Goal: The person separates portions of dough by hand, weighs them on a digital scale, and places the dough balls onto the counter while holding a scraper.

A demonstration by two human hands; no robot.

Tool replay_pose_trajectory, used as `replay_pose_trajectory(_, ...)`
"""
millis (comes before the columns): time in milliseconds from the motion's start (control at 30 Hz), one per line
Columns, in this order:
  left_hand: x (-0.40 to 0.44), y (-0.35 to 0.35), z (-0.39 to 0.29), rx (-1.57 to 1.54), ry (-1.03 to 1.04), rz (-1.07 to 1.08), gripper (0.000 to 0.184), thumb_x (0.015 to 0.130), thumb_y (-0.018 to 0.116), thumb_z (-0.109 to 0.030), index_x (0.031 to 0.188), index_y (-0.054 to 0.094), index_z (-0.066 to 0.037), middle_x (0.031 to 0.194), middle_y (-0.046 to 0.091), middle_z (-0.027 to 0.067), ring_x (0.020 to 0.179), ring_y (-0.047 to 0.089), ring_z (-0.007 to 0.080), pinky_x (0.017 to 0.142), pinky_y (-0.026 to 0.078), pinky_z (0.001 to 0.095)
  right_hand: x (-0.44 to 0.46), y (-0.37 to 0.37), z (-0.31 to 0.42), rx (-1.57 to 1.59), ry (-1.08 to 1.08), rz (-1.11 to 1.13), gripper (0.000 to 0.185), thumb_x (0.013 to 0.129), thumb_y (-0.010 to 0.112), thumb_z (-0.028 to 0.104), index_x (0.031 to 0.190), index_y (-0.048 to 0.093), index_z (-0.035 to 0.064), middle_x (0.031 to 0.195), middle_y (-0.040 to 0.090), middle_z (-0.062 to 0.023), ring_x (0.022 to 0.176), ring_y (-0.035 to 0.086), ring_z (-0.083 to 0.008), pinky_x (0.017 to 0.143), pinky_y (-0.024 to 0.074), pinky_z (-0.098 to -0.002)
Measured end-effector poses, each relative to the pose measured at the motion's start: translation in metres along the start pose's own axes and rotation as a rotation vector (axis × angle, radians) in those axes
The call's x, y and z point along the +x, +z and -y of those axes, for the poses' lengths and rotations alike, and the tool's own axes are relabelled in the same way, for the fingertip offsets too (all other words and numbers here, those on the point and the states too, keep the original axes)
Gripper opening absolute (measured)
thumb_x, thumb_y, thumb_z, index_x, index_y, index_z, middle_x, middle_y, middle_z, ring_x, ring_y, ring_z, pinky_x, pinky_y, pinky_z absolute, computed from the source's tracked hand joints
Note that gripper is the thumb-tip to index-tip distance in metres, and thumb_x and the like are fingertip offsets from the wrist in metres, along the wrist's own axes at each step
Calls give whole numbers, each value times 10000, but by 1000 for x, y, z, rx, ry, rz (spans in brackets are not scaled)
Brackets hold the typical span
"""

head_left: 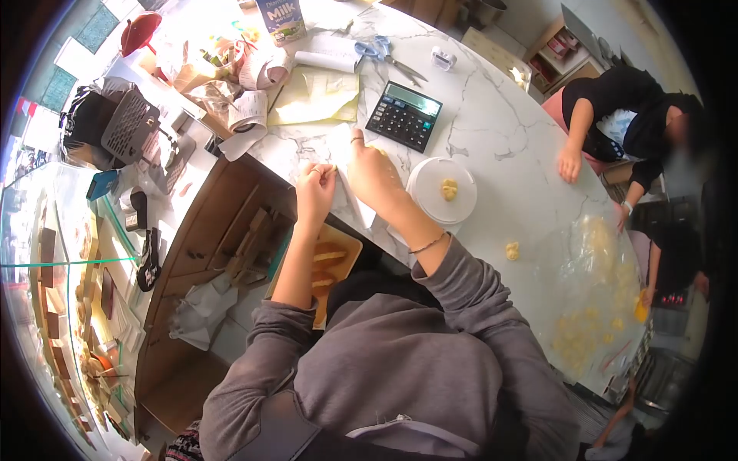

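Note:
My left hand (314,192) is over the counter's near edge, its fingertips pinched together; whatever they hold is too small to make out. Close beside it on the right, my right hand (374,178) has its fingers curled in and one digit stretched forward. A narrow white strip (361,206) shows below that hand, and I cannot tell whether it is held. To the right stands a round white lid or plate (430,201) with a small yellow dough-like piece (449,190) on it. A black calculator (404,117) lies just beyond my hands.
Blue-handled scissors (384,55), yellowish paper (319,96) and a milk carton (281,19) are at the back. Another yellow piece (513,250) lies rightward, near clear plastic (573,307) over many more. People work along the right side. A glass display case (69,307) stands left.

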State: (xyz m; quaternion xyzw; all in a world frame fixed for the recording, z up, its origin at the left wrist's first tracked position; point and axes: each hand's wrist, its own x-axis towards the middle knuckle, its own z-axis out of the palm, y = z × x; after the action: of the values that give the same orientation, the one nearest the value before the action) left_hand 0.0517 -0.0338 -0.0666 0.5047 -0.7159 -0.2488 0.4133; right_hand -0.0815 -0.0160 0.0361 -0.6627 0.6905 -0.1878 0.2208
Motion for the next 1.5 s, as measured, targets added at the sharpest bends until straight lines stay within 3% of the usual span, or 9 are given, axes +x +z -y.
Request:
replay_pose_trajectory(300,14,-4,3,131,-2,1,114,708,636,-44,771,574,28,798,586,145,676,556,286,654,460,356,29,8,20,-26,-11,38,574,811,461,68,1329,271,-90,804,610,-276,770,635,-363,651,511,-432)
replay_pose_trajectory(400,13,-9,-2,61,8,20,155,699,666,-73,780,564,12,757,601,123,655,575,242,630,464,318,31,4,20,-30,-1,100,590,803,478,66,1340,272,-64,839,611,-273,800,632,-364,681,510,-433)
replay_pose_trajectory(600,8,-34,-29,-260,-334,10,210,705,746,-105,781,577,-6,742,635,61,651,561,88,592,449,211,-22,-39,-23,16,-89,127,629,777,560,114,1319,300,-69,844,610,-281,820,624,-376,716,502,-424)
replay_pose_trajectory(733,4,-33,-48,-330,-367,76,304,702,777,-142,890,587,4,728,630,42,653,565,78,623,465,210,-82,-114,-54,290,24,-208,609,789,626,152,1296,347,-40,992,593,-278,910,604,-370,796,470,-389)
replay_pose_trajectory(900,4,-15,-98,-653,-380,172,250,761,722,-79,932,596,54,858,628,77,781,595,95,701,477,193,-170,-189,-100,392,64,-475,475,854,580,85,1264,386,-54,1210,494,-131,1092,481,-189,952,363,-298)
replay_pose_trajectory(1000,6,3,-108,-609,-299,273,232,770,695,-43,957,600,56,870,635,85,786,603,100,719,488,207,-214,-206,-109,505,254,-599,475,862,567,75,1281,375,-42,1228,481,-109,1118,453,-158,958,349,-284)
replay_pose_trajectory(1200,3,74,-135,-477,185,441,171,747,659,26,917,660,21,948,608,89,802,641,164,705,529,254,-270,-202,-135,581,421,-784,514,860,568,70,1315,347,-25,1236,478,-99,1108,453,-150,963,338,-278)
replay_pose_trajectory(1333,2,100,-132,-242,326,520,151,731,688,-50,882,694,-51,825,571,79,694,600,198,644,507,290,-285,-189,-143,641,474,-812,521,861,572,80,1318,345,-21,1238,474,-98,1099,454,-152,956,343,-277)
replay_pose_trajectory(1500,8,95,-130,-24,565,483,268,711,709,-136,972,680,-82,908,537,83,779,543,235,698,466,323,-295,-185,-149,656,495,-819,524,859,576,82,1316,343,-24,1230,475,-99,1089,455,-152,946,350,-274)
